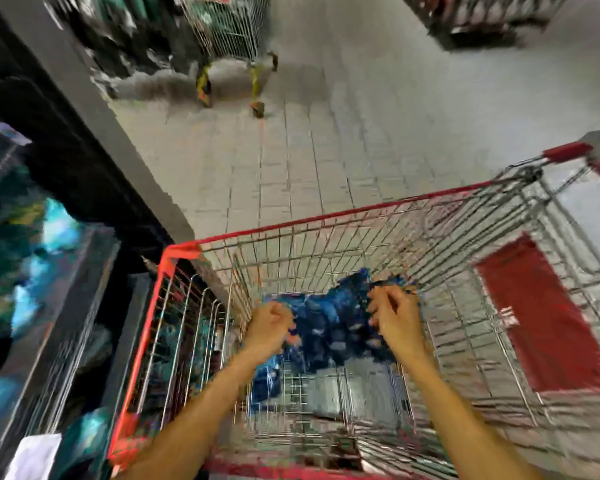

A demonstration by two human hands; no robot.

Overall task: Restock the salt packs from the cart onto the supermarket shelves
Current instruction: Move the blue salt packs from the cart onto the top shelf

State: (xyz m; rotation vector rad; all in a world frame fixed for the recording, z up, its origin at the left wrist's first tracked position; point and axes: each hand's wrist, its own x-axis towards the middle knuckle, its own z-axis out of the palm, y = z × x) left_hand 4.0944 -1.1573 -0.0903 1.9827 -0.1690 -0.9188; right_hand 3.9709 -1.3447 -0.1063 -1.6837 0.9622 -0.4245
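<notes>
Two hands, left hand (269,327) and right hand (394,313), grip blue salt packs (336,327) inside the cart (326,220).

Cart (326,244): bare metal wire mesh, shiny, with a red coated rim and a red plastic-looking handle grip (565,152). Red panel (541,317) in the basket – flat, matt. Salt packs (336,323): glossy blue film, crinkled. Floor (326,150): pale smooth tiles, faint sheen. Shelf edge (84,109) – matt grey; blur hides finer texture.
</notes>
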